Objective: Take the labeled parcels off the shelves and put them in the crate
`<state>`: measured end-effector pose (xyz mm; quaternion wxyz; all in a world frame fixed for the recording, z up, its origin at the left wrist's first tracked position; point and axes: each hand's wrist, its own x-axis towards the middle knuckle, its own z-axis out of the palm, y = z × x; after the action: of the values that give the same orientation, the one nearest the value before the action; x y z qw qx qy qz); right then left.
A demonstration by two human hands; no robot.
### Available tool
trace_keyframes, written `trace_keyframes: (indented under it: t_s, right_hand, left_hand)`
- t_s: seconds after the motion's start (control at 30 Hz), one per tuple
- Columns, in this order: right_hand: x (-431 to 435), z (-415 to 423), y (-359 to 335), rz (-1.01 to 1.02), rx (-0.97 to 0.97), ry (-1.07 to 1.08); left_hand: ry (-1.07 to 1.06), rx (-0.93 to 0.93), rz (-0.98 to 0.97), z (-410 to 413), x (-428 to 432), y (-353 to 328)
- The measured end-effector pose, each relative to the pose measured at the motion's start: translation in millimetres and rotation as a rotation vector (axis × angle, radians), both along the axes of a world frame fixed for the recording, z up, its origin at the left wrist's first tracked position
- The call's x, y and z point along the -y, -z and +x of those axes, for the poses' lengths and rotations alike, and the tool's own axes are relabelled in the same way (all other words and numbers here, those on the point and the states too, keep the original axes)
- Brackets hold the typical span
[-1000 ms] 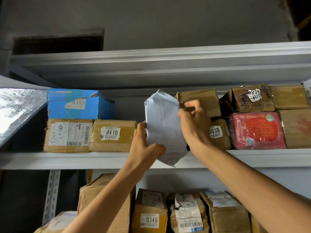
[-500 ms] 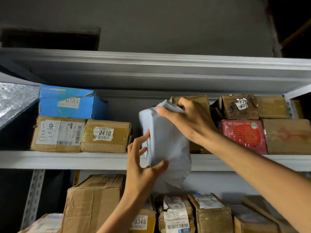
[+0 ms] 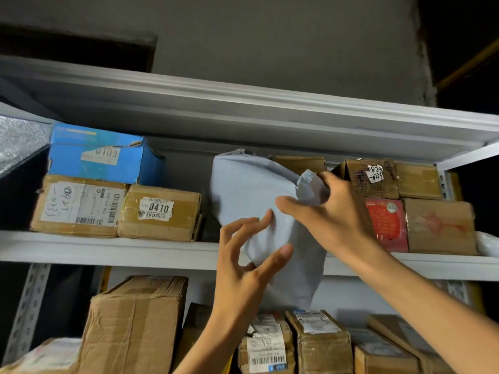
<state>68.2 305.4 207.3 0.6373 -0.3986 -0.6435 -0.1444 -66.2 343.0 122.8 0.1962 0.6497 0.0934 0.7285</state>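
Note:
A pale grey soft mailer bag point(image 3: 251, 195) hangs in front of the upper shelf point(image 3: 108, 248), between the two box stacks. My right hand point(image 3: 324, 214) grips its upper right corner, fingers curled round the crumpled plastic. My left hand point(image 3: 248, 260) is below it, thumb under the bag's lower side and fingertips touching its front, fingers spread. No label shows on the bag's visible face. On the shelf sit labeled cardboard boxes: one marked 0410 point(image 3: 159, 211), a blue box marked 0109 point(image 3: 105, 155), one marked 0829 point(image 3: 370, 176). The crate is out of view.
A red packet point(image 3: 386, 225) and brown boxes point(image 3: 440, 225) fill the shelf's right side. The lower shelf holds a large cardboard box point(image 3: 135, 322) and several labeled parcels point(image 3: 318, 341). Another shelf board point(image 3: 243, 103) runs close above. A perforated upright point(image 3: 27, 306) stands at left.
The bag has tilted, its top swinging left. My right hand slid from the bag's top to its upper right corner. My left hand's grip loosened, fingers spreading. The camera moved closer.

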Motion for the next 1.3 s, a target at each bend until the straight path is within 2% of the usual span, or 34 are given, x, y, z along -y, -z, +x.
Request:
trace_keyframes:
  t_s: [0.1,0.33,0.5,0.6,0.7,0.77,0.87,0.93,1.1,1.17,1.3]
  right_hand:
    - [9,2,16,0.111,-0.008,-0.002]
    - [17,-7,48,0.351,0.241,0.204]
    - [19,-34,68,0.584,0.464,0.332]
    - [22,-42,74,0.631,0.566,0.220]
    - [22,-33,72,0.514,0.551,-0.073]
    - [21,-28,69,0.470,0.493,-0.178]
    - [20,-23,62,0.420,0.419,-0.056]
    - [21,-18,58,0.259,0.313,-0.038]
    - [16,2,53,-0.304,-0.390,-0.592]
    - [9,14,54,-0.469,-0.384,-0.756]
    - [9,22,56,-0.538,-0.286,-0.956]
  left_hand:
    - [-0.027,-0.016,-0.049,-3,3,-6]
    - [0.408,0.000,-0.242,-30,26,-36]
    - [0.389,-0.029,-0.337,-48,38,-38]
    - [0.344,-0.018,-0.320,-66,38,-32]
    - [0.405,0.024,-0.276,-77,39,-24]
    - [0.437,0.050,-0.289,-77,38,-18]
    - [0.445,0.123,-0.334,-70,32,-8]
    - [0.467,0.167,-0.362,-68,24,-4]
    - [0.425,0.148,-0.381,-66,14,4]
    - [0.426,0.162,-0.380,-65,9,8]
    - [0.458,0.168,-0.401,-63,-3,21]
